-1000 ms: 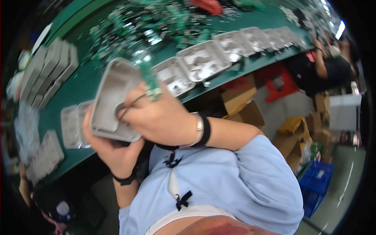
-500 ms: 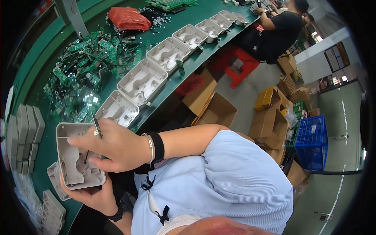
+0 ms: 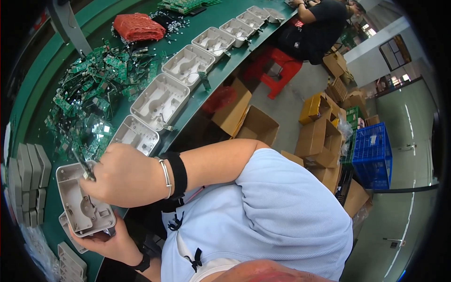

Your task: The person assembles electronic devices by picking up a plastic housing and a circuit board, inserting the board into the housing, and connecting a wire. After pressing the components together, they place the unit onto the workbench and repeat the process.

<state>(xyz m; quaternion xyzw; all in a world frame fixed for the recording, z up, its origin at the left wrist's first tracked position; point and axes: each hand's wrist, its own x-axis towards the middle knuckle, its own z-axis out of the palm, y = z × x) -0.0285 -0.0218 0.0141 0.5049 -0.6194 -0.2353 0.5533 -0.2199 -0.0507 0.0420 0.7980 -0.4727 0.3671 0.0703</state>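
Observation:
My left hand point(image 3: 109, 242) grips a light grey plastic housing point(image 3: 96, 214) from below, tilted with its hollow side up. Over its upper end is my right hand point(image 3: 120, 176), fingers curled in a pinch on a small circuit board point(image 3: 88, 170) that is smeared by motion. Inside the housing, screw posts and a rounded partition show; the fingers hide part of its upper right. Beneath it, another grey plastic part point(image 3: 66, 223) lies partly covered on the bench.
A row of open grey housings point(image 3: 159, 101) runs along the edge of the green bench point(image 3: 183, 124). Loose circuit boards point(image 3: 101, 80) are heaped beyond, near a red bag point(image 3: 138, 27). Grey shells point(image 3: 30, 176) stack at left. Cartons point(image 3: 319, 141) and a seated person point(image 3: 312, 26) are at right.
My right hand has shifted left and down, bringing the small circuit board over the housing's upper end. My left hand and the housing have moved slightly left and down in the picture.

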